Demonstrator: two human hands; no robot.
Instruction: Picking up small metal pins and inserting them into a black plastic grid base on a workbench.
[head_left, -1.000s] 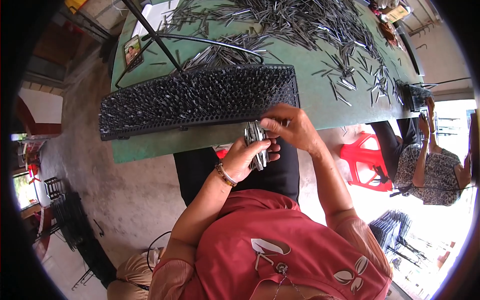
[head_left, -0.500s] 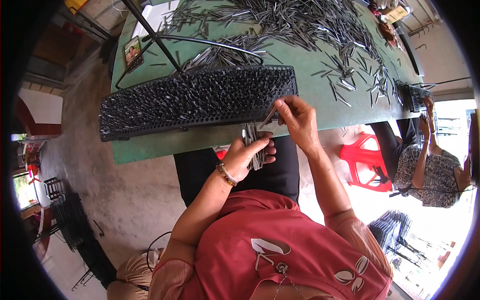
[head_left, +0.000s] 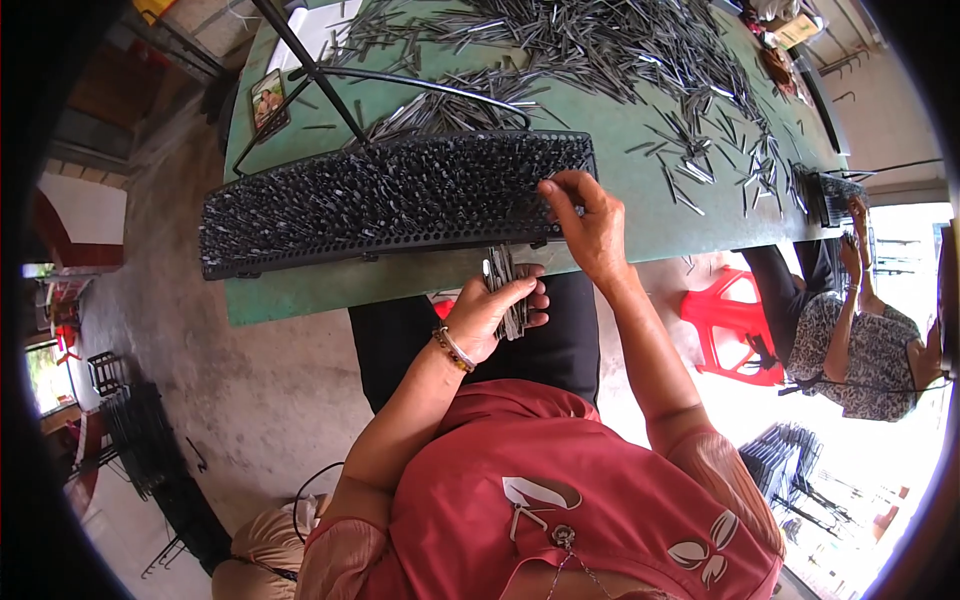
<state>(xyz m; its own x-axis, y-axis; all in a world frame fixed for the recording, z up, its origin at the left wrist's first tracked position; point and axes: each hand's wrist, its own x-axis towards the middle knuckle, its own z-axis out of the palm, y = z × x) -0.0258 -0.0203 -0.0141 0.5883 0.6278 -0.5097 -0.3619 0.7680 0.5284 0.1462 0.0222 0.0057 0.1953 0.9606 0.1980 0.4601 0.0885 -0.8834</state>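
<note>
A bundle of thin dark metal strips [head_left: 509,290] is gripped upright in my left hand [head_left: 478,318], just in front of the table edge. My right hand [head_left: 596,228] hovers at the right end of a long black perforated tray [head_left: 400,249], thumb and forefinger pinched together. Whatever those fingertips hold, if anything, is lost against the dark tray. Densely packed strips stand on end inside the tray, which lies along the near edge of the green table [head_left: 680,228].
Loose strips [head_left: 610,40] are heaped across the table beyond the tray. Black metal rods [head_left: 318,72] rise behind it, near a phone [head_left: 268,98]. On the right are a red stool [head_left: 698,320] and another person [head_left: 850,350] working at a similar tray [head_left: 836,198].
My right hand has moved slightly up and left, over the tray's right end. The strip seen in its fingers earlier no longer shows. My left hand stays still with its bundle.
</note>
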